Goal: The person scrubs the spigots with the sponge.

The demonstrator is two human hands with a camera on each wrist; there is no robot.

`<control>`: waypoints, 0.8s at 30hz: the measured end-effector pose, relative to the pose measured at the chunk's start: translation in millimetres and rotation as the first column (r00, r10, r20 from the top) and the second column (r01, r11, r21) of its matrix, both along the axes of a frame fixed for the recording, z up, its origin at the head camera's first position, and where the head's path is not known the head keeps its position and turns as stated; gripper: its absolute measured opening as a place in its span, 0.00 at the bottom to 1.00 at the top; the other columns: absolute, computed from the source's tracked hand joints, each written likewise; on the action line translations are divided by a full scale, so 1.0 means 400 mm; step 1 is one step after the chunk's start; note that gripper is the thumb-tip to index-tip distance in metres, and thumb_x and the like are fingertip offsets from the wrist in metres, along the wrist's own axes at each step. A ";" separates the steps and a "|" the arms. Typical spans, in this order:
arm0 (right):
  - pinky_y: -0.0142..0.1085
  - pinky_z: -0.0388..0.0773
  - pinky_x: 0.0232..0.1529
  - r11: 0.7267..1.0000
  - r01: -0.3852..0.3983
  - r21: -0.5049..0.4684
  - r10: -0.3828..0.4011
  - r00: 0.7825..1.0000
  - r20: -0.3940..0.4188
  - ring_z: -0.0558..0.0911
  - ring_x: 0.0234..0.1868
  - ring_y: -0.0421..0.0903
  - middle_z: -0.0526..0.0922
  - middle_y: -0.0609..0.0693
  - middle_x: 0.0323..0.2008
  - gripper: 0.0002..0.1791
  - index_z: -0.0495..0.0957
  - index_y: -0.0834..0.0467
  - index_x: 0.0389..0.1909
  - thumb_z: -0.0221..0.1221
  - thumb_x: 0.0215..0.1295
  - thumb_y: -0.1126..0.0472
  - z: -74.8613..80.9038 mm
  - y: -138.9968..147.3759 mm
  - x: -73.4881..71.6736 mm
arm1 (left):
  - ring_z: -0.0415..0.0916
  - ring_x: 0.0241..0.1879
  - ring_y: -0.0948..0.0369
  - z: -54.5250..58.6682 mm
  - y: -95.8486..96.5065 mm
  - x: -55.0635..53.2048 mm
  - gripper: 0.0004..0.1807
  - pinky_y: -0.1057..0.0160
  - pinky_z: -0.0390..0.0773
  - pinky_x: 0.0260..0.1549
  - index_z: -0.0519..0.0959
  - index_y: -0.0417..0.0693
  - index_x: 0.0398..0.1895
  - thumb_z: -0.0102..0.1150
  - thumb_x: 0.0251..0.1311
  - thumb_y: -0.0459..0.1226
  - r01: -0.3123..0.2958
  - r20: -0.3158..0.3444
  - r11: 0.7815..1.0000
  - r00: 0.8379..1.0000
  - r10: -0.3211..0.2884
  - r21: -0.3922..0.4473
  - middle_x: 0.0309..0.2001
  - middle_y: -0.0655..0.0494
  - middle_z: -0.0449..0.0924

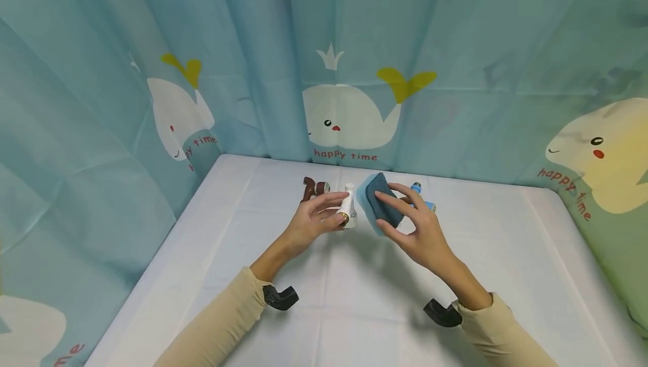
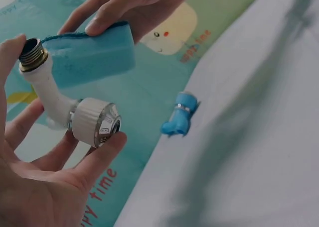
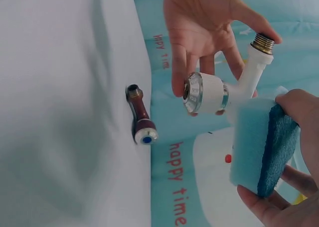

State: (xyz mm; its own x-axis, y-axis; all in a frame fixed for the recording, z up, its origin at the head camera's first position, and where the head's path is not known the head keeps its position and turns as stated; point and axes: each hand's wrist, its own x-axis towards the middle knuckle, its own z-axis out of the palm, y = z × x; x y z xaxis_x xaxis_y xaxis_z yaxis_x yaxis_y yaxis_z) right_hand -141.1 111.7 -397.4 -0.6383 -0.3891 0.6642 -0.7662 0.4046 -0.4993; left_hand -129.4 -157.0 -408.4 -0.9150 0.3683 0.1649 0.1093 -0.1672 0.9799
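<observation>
My left hand [image 1: 306, 226] holds a white faucet [image 1: 347, 205] above the table. Its thumb presses the brass threaded end, as the left wrist view shows, while other fingers support the faucet's ribbed collar [image 2: 88, 121] with its chrome rim. To the right, my right hand [image 1: 422, 235] pinches a sponge [image 3: 249, 142] between thumb and fingers. The sponge is light blue foam with a dark blue scouring layer facing the palm. In the right wrist view its foam side overlaps the faucet's body; whether they touch, I cannot tell.
On the white table [image 1: 374, 310], a brown faucet [image 3: 141, 112] lies behind my left hand, and a blue faucet [image 2: 180, 115] lies behind my right. A curtain [image 1: 263, 46] with whale prints hangs along the table's back and sides. Black curved pieces [image 1: 281, 298] sit at both wrists.
</observation>
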 end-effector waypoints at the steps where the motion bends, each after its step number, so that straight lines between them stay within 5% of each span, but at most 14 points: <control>1: 0.32 0.80 0.46 1.000 0.000 0.004 0.000 1.000 -0.001 0.82 0.51 0.49 0.74 0.56 0.68 0.33 0.81 0.52 0.64 0.75 0.55 0.68 0.000 0.001 0.000 | 0.77 0.61 0.49 -0.001 0.000 0.000 0.34 0.52 0.83 0.54 0.71 0.37 0.71 0.68 0.67 0.45 0.015 0.006 1.000 1.000 -0.015 0.007 0.65 0.38 0.73; 7: 0.42 0.83 0.44 1.000 0.008 0.012 -0.008 1.000 0.015 0.82 0.52 0.49 0.74 0.56 0.67 0.34 0.81 0.52 0.64 0.75 0.54 0.68 -0.004 0.008 0.005 | 0.75 0.58 0.53 -0.008 0.007 0.001 0.33 0.44 0.80 0.56 0.64 0.34 0.75 0.53 0.77 0.48 0.115 0.034 0.992 0.993 -0.117 0.055 0.70 0.33 0.65; 12: 0.44 0.82 0.47 1.000 0.016 0.012 -0.017 0.998 0.055 0.82 0.54 0.50 0.74 0.56 0.68 0.33 0.81 0.51 0.64 0.75 0.55 0.67 -0.004 0.014 0.008 | 0.75 0.59 0.51 -0.013 0.003 -0.002 0.39 0.44 0.81 0.55 0.65 0.36 0.75 0.52 0.75 0.56 0.116 0.015 0.993 0.993 -0.117 0.023 0.71 0.33 0.62; 18: 0.44 0.82 0.47 0.999 0.019 0.033 -0.021 0.998 0.060 0.82 0.54 0.51 0.74 0.56 0.67 0.33 0.81 0.51 0.64 0.75 0.55 0.67 -0.004 0.018 0.010 | 0.79 0.58 0.53 -0.018 -0.004 -0.005 0.33 0.50 0.82 0.53 0.75 0.48 0.70 0.73 0.61 0.34 0.022 -0.118 0.979 0.992 -0.047 -0.203 0.65 0.44 0.77; 24: 0.47 0.84 0.41 0.999 -0.011 0.040 0.011 1.000 0.002 0.81 0.52 0.51 0.74 0.57 0.67 0.33 0.82 0.52 0.63 0.75 0.54 0.67 0.003 0.014 0.013 | 0.85 0.47 0.51 -0.017 0.006 -0.001 0.31 0.53 0.88 0.38 0.79 0.48 0.66 0.72 0.58 0.27 -0.065 -0.151 0.960 0.988 0.024 -0.271 0.48 0.43 0.85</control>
State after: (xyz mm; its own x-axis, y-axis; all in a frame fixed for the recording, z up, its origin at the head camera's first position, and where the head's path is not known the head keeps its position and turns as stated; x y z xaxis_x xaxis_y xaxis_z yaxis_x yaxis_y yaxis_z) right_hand -135.8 117.3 -396.1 -0.6348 -0.4224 0.6470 -0.7700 0.4161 -0.4838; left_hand -129.8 -154.4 -415.2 -0.9054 0.3772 0.1949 0.2544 0.1144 0.9603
